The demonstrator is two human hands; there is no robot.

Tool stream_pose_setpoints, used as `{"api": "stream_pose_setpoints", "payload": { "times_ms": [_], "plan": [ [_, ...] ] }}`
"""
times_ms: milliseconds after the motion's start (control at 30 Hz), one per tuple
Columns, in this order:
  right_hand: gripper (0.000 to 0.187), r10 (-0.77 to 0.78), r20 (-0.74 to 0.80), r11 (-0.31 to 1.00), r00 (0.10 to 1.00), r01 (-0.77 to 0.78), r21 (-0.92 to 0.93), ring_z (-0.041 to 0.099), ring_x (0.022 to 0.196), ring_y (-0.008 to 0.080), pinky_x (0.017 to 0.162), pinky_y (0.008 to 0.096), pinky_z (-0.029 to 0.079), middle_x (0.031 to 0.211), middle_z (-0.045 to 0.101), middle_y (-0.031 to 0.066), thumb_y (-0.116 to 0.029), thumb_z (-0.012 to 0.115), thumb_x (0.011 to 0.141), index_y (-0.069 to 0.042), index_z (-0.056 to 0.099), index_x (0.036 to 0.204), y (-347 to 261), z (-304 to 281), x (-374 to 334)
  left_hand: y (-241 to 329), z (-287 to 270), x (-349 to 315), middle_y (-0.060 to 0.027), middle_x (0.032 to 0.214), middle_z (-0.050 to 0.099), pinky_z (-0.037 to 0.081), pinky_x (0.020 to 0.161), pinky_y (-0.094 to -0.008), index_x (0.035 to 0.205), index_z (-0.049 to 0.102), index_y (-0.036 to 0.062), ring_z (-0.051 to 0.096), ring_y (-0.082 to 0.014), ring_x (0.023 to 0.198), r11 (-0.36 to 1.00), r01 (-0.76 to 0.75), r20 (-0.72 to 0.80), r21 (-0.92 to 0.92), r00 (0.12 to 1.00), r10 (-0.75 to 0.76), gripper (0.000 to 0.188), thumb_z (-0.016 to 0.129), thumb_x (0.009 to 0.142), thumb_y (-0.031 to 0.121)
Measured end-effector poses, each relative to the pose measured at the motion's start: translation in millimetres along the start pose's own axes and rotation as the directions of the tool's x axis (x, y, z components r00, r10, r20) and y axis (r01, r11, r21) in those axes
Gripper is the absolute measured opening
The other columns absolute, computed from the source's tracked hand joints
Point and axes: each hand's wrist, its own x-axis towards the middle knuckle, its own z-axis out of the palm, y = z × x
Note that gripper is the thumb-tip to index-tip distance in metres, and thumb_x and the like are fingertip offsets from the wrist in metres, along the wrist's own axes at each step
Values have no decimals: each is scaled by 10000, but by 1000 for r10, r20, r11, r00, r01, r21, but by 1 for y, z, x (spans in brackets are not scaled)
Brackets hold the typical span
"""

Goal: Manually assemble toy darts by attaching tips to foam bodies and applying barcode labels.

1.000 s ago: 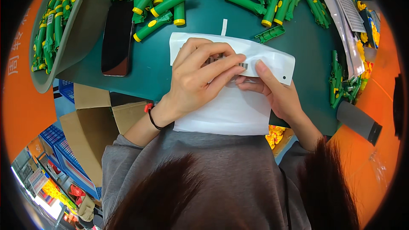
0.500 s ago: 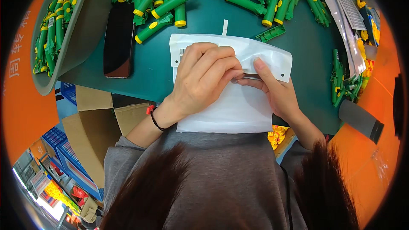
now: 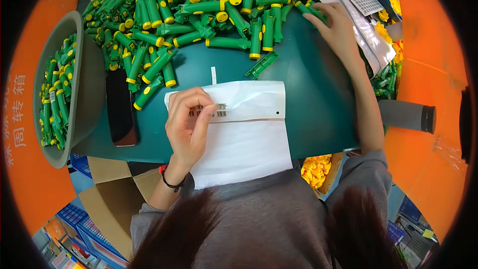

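A white sheet [image 3: 239,152] with a folded-over top strip lies at the table's near edge, partly over my lap. My left hand [image 3: 186,124] is above its left side, thumb and forefinger pinched together; whatever is between the fingertips is too small to make out. Small dark printed labels [image 3: 220,113] show on the strip beside the fingers. At the right end of the heap, my right hand [image 3: 338,32] has its thumb and fingers on either side of a green plastic tube [image 3: 302,8]. A green open half-shell [image 3: 262,66] lies between the sheet and the heap.
A heap of green tubes with yellow caps [image 3: 189,7] covers the table's far side. At left stand a grey tub [image 3: 82,84] of tubes and a black phone [image 3: 120,109]. White sheets [image 3: 343,20] lie far right, above a grey cylinder [image 3: 406,115]. A cardboard box [image 3: 112,199] sits below left.
My right hand has left the white sheet and reached far right to the heap's tubes. My left hand stays over the sheet, still pinched. The view has shifted, showing more of the heap.
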Motion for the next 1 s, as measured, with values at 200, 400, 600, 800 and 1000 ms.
{"api": "stream_pose_setpoints", "payload": {
  "times_ms": [200, 400, 600, 800, 1000],
  "plan": [
    [330, 10, 171, 990, 985, 14, -139, 630, 817, 267, 742, 353, 511, 961, 646, 138, -251, 742, 847, -7, 684, 1061, 13, 24, 23, 2, -2, -1, -65, 934, 641, 416, 662, -251, 899, 639, 18, 503, -168, 828, 1000, -3, -15, 0, 1000, 3, 108, 715, 829, -13],
    [232, 147, 339, 624, 929, -353, 698, 616, 839, 148, 714, 290, 493, 1151, 602, 101, -169, 672, 906, -26, 640, 1085, -81, -21, -19, 3, -5, -4, -65, 939, 649, 420, 644, -256, 898, 643, 23, 515, -167, 833, 998, -15, -32, -56, 999, 14, 114, 727, 824, 1],
    [233, 39, 393, 304, 919, -386, 871, 601, 982, 172, 745, 295, 525, 1234, 552, 170, 15, 599, 914, 6, 579, 1145, -138, -18, -75, 38, -24, 13, -92, 988, 596, 419, 802, -271, 966, 603, -16, 527, -154, 888, 995, 8, 107, -101, 994, 3, 121, 647, 859, -50],
    [336, -19, 333, 311, 943, -311, 898, 564, 1134, 228, 911, 303, 501, 1206, 574, 152, 104, 676, 812, 7, 584, 1120, -149, -12, -89, 59, -13, 36, -102, 1016, 639, 449, 865, -301, 949, 631, -13, 588, -171, 950, 997, 18, 207, -76, 978, -2, 95, 678, 866, -14],
    [369, -6, 356, 183, 934, -349, 919, 568, 1150, 232, 989, 336, 483, 1191, 579, 160, 153, 683, 785, 15, 582, 1111, -153, -12, -97, 62, -6, 41, -96, 1015, 663, 462, 883, -275, 937, 650, -14, 603, -152, 967, 987, 124, 260, -103, 961, -93, 72, 679, 888, 31]
  ]
}}
